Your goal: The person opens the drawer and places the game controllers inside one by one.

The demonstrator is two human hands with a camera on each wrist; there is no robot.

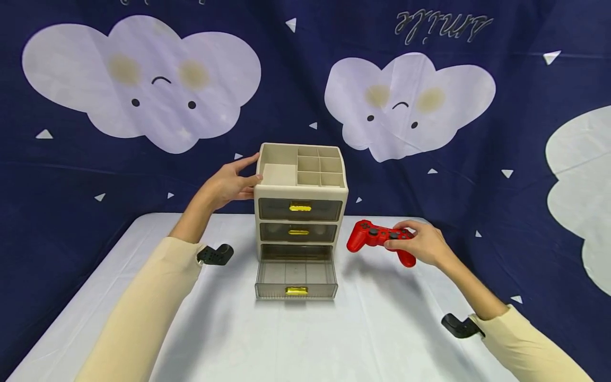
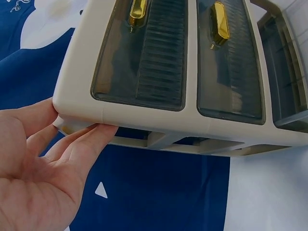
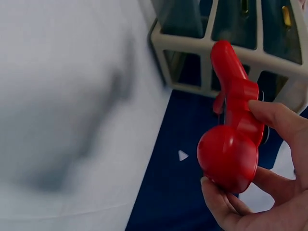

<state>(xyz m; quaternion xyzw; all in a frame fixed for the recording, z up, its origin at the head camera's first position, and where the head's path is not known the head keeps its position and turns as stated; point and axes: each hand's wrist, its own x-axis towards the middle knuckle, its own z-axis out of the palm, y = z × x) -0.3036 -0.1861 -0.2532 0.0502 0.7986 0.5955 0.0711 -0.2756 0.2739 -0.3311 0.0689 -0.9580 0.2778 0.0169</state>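
Observation:
A cream drawer organizer with smoky clear drawers and gold handles stands upright on the table. Its bottom drawer is pulled out and looks bare inside. My left hand rests against the organizer's upper left side, thumb at the top edge and the other fingers spread along the side; the left wrist view shows these fingers fairly straight. To the right of the organizer, my right hand grips one end of a red game controller between thumb and fingers. Seen from the head, the controller hangs above the table, its shadow below.
A white cloth covers the table. Behind it hangs a dark blue curtain printed with clouds and small triangles. Open compartments divide the organizer's top, and its upper two drawers are closed.

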